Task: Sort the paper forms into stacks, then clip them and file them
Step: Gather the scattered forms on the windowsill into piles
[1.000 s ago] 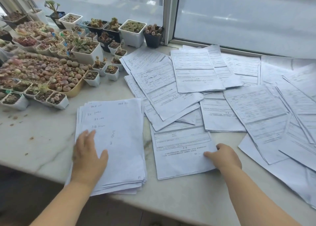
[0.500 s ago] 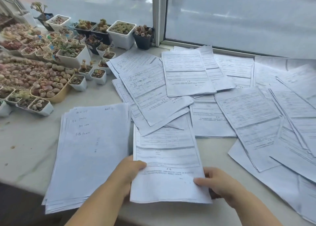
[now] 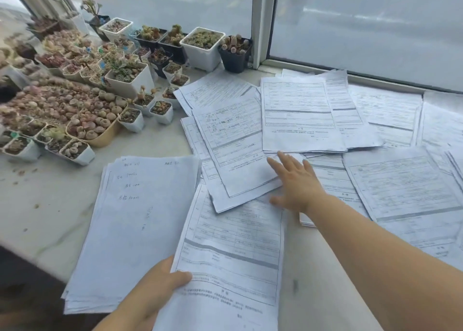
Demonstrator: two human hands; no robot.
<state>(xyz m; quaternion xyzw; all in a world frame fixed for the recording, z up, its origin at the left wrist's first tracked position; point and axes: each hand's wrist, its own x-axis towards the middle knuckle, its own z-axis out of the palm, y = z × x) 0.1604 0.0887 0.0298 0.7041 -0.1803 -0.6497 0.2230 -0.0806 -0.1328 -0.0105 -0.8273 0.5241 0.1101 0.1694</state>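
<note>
Far left on the pale, veined marble sill stands a crowd of small square plastic pots, white and black, gritty soil in each, holding succulents and stubby cacti. A shallow tan oval dish among them is packed with pebble-like pinkish plants. One larger white pot and a black one stand by the window frame.

Next along, near the sill's front edge, lies a thick stack of sheets, mostly blank with a few handwritten lines on top, its edges slightly fanned.

Just right of that, the left hand grips a printed form at its lower left corner, thumb curled over the top face, the other fingers hidden beneath. The form, ruled with table boxes and a grey band, overlaps the stack's right edge.

Further right, the right hand lies flat, palm down, fingers straight and spread apart, resting on the loose overlapping forms; it grips nothing.

Beyond it, more printed forms lie scattered in flat, skewed layers across to the right edge and back to the frosted window pane.
</note>
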